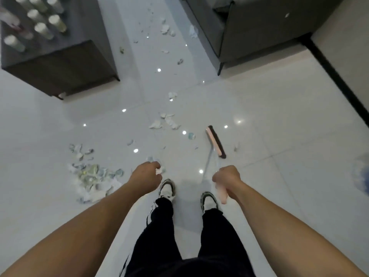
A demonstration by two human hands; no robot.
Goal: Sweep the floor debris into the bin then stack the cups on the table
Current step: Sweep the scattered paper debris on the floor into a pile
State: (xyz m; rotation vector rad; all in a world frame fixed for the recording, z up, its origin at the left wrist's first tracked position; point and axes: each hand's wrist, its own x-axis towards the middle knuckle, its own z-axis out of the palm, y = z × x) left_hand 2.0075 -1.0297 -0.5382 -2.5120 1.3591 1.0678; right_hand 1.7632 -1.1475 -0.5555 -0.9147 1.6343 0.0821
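Note:
My right hand [226, 179] grips the pink handle of a broom; its pink and dark head [215, 141] rests on the white tiled floor ahead of my right foot. My left hand [147, 176] hangs over the floor with its fingers curled, and I cannot make out anything held in it. A heap of torn paper debris [93, 177] lies to my left. More scraps [165, 121] are scattered ahead and up the aisle [165, 29]. Several pale cups [43, 30] stand on the dark low table [65, 62] at the upper left.
A grey sofa [259, 31] stands at the upper right, its leg [219, 68] near the aisle. My two feet in sneakers [167, 188] stand on the tiles. A blue and white blurred object [362, 176] sits at the right edge. No bin is in view.

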